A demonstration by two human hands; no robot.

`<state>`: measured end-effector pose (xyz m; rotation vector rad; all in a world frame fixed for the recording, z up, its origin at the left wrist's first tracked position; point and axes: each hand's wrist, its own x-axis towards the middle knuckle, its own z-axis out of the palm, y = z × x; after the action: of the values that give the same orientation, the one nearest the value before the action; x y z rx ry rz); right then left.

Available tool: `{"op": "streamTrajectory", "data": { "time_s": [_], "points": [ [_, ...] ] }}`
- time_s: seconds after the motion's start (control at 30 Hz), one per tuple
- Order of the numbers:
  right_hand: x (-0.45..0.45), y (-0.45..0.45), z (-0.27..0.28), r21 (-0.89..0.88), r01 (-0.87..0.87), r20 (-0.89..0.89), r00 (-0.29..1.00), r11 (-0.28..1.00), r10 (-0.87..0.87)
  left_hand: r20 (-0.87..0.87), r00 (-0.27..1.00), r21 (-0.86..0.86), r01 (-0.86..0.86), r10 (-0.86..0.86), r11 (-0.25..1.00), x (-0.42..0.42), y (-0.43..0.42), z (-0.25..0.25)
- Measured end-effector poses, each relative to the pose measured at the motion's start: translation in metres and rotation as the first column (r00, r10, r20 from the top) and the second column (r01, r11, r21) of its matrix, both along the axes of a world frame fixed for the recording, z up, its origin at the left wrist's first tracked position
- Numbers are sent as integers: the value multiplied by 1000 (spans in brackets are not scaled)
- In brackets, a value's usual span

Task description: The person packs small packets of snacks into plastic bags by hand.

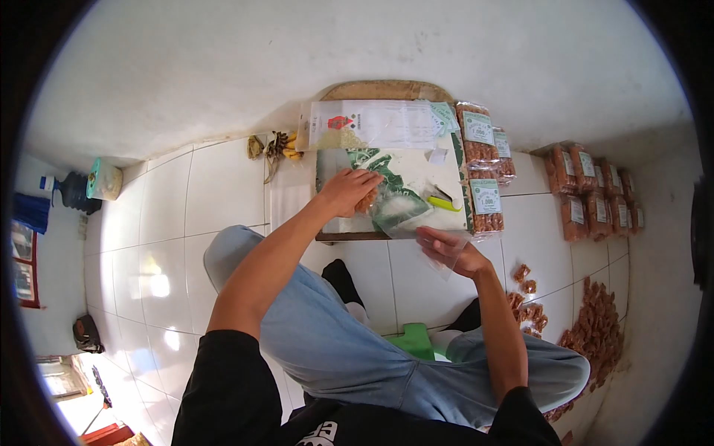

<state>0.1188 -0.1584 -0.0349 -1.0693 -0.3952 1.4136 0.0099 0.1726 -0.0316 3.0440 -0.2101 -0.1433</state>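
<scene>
My left hand (348, 193) is closed over a small brown snack packet (367, 201) above the low table, and the fingers partly hide it. The mouth of a clear plastic bag (401, 210) lies close to those fingertips. At the table's front edge, my right hand (455, 251) grips the other end of this bag, with the film draped over its fingers. Just beyond the bag, a yellow-green cutter (444, 203) rests on the white and green tabletop (409, 165).
Filled, labelled packs (487, 201) stand along the table's right edge. More filled packs (587, 175) are stacked by the wall. Loose brown packets (595, 320) lie heaped on the floor at right. Flat plastic bags (394, 123) and bananas (290, 145) are at the back.
</scene>
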Motion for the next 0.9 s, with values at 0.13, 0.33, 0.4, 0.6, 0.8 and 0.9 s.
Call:
{"op": "streamTrajectory", "data": {
  "time_s": [0.13, 0.33, 0.4, 0.6, 0.8, 0.9],
  "points": [
    [-4, 30, -12, 94, -70, -116, 990, 993, 80, -3, 999, 2, 48, -48, 999, 3, 2, 0],
    [-23, 87, -50, 97, -21, 36, 999, 995, 18, -50, 997, 45, 69, -67, 997, 3, -7, 10],
    [-22, 99, -56, 110, 99, -300, 952, 989, -62, -64, 996, 44, 63, -60, 997, 3, -8, 8],
    [-40, 119, -59, -75, -38, 648, 758, 996, 78, 65, 997, 15, 46, -47, 999, -3, -13, -6],
    [-34, 121, -46, 8, -33, 958, 287, 999, 1, 15, 999, 63, 42, -43, 997, -3, -18, 3],
    [-29, 128, -50, 365, -93, 930, -21, 926, -368, 2, 999, 96, 49, -49, 994, -3, -18, 4]
  ]
}}
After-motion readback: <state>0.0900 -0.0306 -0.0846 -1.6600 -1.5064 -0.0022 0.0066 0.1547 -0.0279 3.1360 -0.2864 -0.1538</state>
